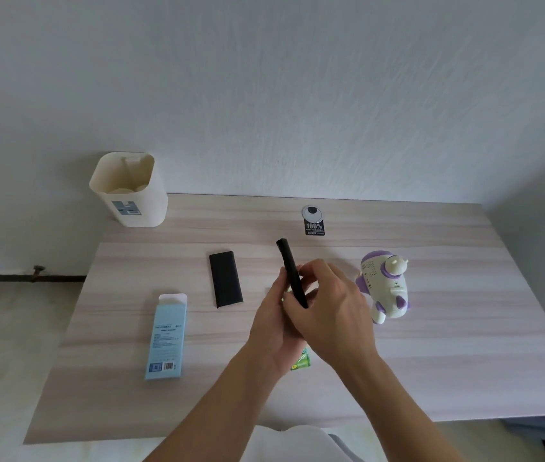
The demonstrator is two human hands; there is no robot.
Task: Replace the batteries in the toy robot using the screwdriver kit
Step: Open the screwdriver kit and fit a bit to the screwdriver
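A thin black screwdriver-kit tray (289, 265) is held edge-up above the middle of the table. My left hand (276, 325) grips its lower part from the left, and my right hand (333, 305) holds it from the right with curled fingers. The kit's black sleeve (225, 279) lies flat to the left. A white and purple toy robot (385, 286) stands upright to the right of my hands. A green battery pack (301, 360) lies under my wrists, mostly hidden.
A light blue cardboard box (166, 336) with an open flap lies at the left on the wooden table (464, 345). A cream bin (129, 190) stands at the back left corner. A cable grommet with a black sticker (313, 221) is near the wall.
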